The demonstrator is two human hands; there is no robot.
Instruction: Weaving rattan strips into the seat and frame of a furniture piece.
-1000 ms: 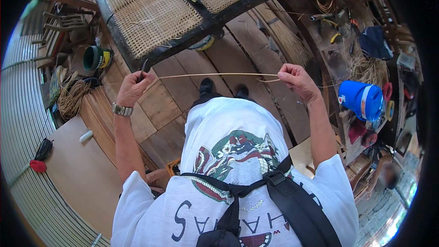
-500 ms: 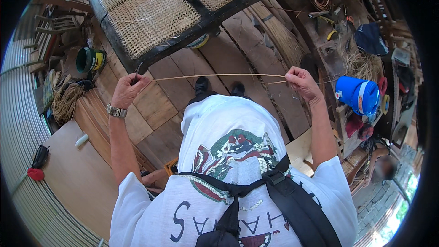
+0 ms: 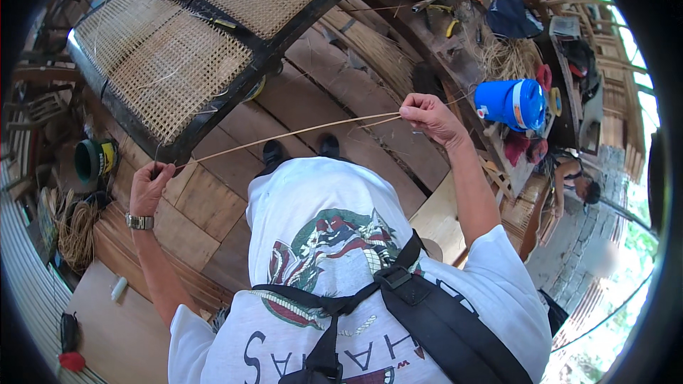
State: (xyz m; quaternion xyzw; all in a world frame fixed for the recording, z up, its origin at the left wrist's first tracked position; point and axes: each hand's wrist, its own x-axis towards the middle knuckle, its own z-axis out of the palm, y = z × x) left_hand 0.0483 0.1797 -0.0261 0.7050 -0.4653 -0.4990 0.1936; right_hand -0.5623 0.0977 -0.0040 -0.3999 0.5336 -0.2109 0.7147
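A worker in a white shirt [image 3: 320, 192] holds a cane strip [image 3: 292, 132] between two hands above a plank floor [image 3: 313, 92]. The left hand [image 3: 151, 188], a metal-banded watch [image 3: 139, 222] at its wrist, is closed in a pinch, thumb and forefinger gripping one end of the strip near the corner of a dark-framed cane panel [image 3: 156, 60]; whether its curled fingers hold anything more, I cannot tell from here. The right hand [image 3: 432, 119], higher and well apart from the left, pinches the strip between thumb and fingertips, its other fingers folded in, near a blue jug [image 3: 512, 104]. The strip, narrow and pale tan, runs nearly straight with a slight bow, slanting up from left hand to right across the space in front of the worker; a shorter length trails back beneath it from the right-hand grip. Dark shoes [image 3: 272, 151] show below.
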